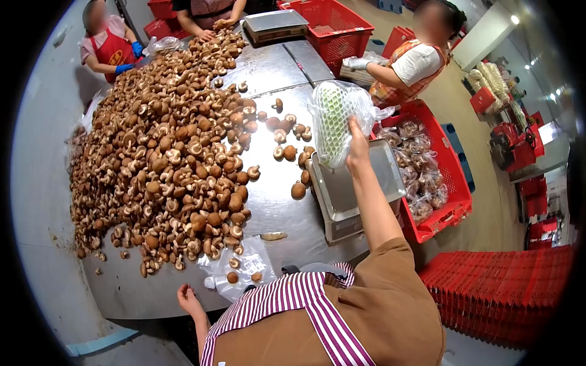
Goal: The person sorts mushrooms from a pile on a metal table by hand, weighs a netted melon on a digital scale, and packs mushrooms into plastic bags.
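Pack [331, 125] of green mesh in loose clear film [364, 108], held up over the far-left corner of the scale [360, 195]. Touching the pan or just above it: can't tell from this angle. Contents behind the mesh: can't make out.

Handling, best guess: light, soft, a bit floppy. Film probably slick, so a fingertip pinch likely to slide. Mesh more likely to squash than crack; film maybe quick to tear. Best hold: round the thick middle, film and mesh together, not by the loose tail [386, 113] to the right above the scale. Easy on the squeeze.

Right hand [358, 145]: grasping the pack by its right edge, above the far part of the scale. Most fingers hidden behind the pack, exact wrap not visible. Right arm [381, 201] stretched forward across the scale, elbow nearly straight, wrist roughly in line with forearm.

Left hand [190, 300]: low, well to the near left of the scale, by the table edge. Fingers loosely bent, nothing visible in the grasp. Near a flat bag [261, 258] with a few mushrooms on it, also near left of the scale.

Around: big mushroom pile [162, 161] well left of the scale, loose mushrooms [290, 152] just left, red crate [450, 183] of bagged mushrooms [420, 209] right beside.
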The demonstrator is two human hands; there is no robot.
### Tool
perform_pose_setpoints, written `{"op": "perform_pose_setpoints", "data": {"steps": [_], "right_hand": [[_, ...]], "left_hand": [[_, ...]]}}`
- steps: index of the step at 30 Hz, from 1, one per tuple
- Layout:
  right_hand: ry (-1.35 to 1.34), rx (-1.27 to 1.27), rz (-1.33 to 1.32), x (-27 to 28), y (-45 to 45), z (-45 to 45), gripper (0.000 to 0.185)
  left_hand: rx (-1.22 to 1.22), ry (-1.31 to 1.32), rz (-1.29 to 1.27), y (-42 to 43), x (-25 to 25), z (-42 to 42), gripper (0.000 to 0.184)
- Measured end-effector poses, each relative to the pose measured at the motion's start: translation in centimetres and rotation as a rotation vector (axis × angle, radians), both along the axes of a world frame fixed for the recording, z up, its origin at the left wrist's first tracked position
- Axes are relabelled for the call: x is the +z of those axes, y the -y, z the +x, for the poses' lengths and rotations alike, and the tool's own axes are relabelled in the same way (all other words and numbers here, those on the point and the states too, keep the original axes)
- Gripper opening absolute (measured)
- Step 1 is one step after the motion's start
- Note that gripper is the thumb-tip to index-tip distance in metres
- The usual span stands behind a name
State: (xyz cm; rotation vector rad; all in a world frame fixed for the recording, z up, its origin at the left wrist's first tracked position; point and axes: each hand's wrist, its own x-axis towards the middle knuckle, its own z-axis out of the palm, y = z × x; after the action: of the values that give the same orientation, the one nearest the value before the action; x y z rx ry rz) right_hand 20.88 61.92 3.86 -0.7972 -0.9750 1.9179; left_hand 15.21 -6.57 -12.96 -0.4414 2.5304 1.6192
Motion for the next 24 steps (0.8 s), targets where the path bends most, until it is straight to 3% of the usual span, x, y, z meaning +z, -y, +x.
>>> {"op": "perform_pose_setpoints", "data": {"steps": [5,7,9,16,19,24], "right_hand": [[0.023,0.087,-0.04,3.9,4.6,0.8,0.052],[0.015,0.152,-0.087,5.1,6.2,1.1,0.055],[0.013,0.208,-0.071,4.8,7.5,1.3,0.056],[-0.028,0.454,-0.204,4.4,15.0,0.5,0.06],[-0.069,0.553,-0.274,2.4,17.3,0.2,0.06],[-0.06,0.631,-0.259,1.9,19.9,-0.3,0.062]], "left_hand": [[-0.011,0.059,0.085,-3.1,2.3,0.1,0.024],[-0.12,0.03,0.204,-5.6,3.4,-0.4,0.024],[-0.206,0.071,0.301,-11.0,8.0,-0.8,0.026],[-0.788,0.246,0.579,-26.7,17.6,-1.7,0.065],[-0.88,0.303,0.749,-30.5,18.2,-2.0,0.087],[-0.779,0.282,0.791,-32.0,17.4,-2.1,0.086]]}}
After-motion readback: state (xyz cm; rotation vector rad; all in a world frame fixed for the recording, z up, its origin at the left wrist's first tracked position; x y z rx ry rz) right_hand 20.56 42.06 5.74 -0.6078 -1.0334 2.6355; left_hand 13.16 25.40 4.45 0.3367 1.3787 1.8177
